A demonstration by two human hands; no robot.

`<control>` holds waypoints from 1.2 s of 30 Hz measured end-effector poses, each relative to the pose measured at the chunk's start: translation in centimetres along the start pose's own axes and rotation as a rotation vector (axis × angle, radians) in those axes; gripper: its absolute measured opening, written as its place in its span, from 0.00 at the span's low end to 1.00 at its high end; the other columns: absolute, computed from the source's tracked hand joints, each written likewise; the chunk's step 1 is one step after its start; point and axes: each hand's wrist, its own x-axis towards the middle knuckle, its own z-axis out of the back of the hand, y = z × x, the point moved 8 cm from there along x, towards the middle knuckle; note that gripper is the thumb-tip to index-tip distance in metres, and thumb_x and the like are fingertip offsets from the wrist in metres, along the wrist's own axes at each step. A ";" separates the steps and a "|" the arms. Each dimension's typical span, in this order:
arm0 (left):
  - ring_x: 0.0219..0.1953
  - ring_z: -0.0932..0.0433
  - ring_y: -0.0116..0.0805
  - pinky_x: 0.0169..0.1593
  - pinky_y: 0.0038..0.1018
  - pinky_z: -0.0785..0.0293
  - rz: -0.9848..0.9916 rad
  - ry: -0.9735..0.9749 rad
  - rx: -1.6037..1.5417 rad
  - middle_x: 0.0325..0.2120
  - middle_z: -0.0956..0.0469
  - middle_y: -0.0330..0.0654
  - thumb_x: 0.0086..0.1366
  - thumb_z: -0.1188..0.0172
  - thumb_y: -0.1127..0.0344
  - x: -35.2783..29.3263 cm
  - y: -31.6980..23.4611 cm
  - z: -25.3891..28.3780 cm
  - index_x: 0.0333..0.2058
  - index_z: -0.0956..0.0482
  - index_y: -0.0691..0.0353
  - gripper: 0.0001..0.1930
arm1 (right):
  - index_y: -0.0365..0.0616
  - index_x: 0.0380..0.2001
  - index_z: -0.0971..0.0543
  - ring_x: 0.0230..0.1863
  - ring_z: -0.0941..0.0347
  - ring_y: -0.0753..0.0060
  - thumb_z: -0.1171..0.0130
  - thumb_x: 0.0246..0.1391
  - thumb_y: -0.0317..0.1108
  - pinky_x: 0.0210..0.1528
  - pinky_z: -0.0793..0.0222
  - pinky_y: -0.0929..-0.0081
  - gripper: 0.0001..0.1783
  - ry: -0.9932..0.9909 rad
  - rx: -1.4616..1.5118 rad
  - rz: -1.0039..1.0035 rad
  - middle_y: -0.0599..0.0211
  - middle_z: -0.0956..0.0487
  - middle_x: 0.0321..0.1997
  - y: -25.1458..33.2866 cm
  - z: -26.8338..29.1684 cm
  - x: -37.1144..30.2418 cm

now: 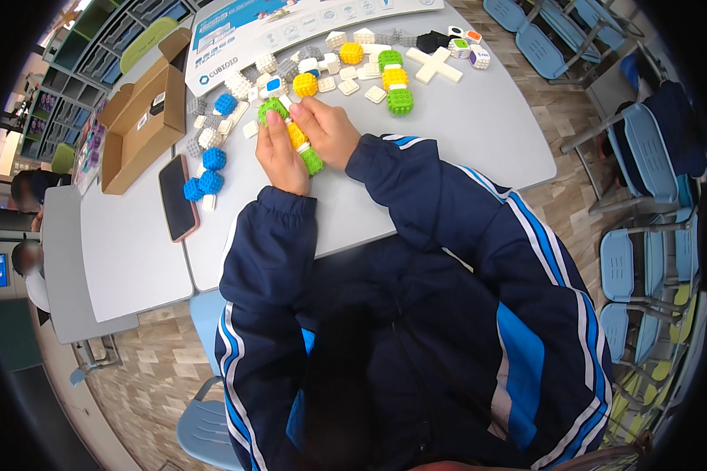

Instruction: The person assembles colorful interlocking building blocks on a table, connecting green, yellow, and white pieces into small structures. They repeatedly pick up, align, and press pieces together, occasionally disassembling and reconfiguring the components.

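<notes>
Between my two hands is a short stack of studded blocks, green at both ends with a yellow block (pixel 297 135) in the middle. My left hand (pixel 283 161) grips its left side, fingers closed near the upper green block (pixel 272 108). From the right, my right hand (pixel 331 133) closes on it, thumb and fingertips near a small white piece (pixel 285 102). The lower green block (pixel 313 162) shows between the hands. A similar green and yellow stack (pixel 396 81) lies to the right. Joined blue blocks (pixel 210 182) rest to the left.
Grey, white and yellow blocks, white square tiles (pixel 349 87) and a white cross piece (pixel 434 66) lie beyond my hands. A large printed box (pixel 283 31) stands behind them. At left are an open cardboard box (pixel 145 125) and a phone (pixel 178 198). Blue chairs (pixel 650 153) stand right.
</notes>
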 end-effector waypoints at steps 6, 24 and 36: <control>0.38 0.28 0.22 0.43 0.21 0.32 0.031 0.020 0.025 0.37 0.25 0.39 0.74 0.56 0.53 0.0 0.2 0.2 0.43 0.27 0.68 0.20 | 0.38 0.29 0.29 0.23 0.26 0.47 0.53 0.65 0.46 0.24 0.35 0.60 0.20 -0.018 0.064 -0.018 0.49 0.25 0.19 -0.2 -0.2 0.0; 0.30 0.34 0.17 0.33 0.18 0.38 -0.105 -0.045 0.278 0.28 0.28 0.32 0.73 0.55 0.53 0.3 -0.9 -0.2 0.37 0.26 0.65 0.19 | 0.41 0.30 0.28 0.23 0.26 0.44 0.56 0.65 0.46 0.25 0.32 0.52 0.19 0.038 -0.265 0.060 0.48 0.24 0.19 0.8 0.5 0.7; 0.30 0.34 0.18 0.33 0.19 0.38 -0.073 -0.060 0.295 0.28 0.28 0.33 0.74 0.56 0.53 0.3 -0.9 -0.1 0.37 0.26 0.66 0.20 | 0.39 0.28 0.28 0.21 0.27 0.41 0.57 0.65 0.47 0.24 0.34 0.51 0.22 0.032 -0.276 0.053 0.46 0.25 0.17 0.6 0.4 0.9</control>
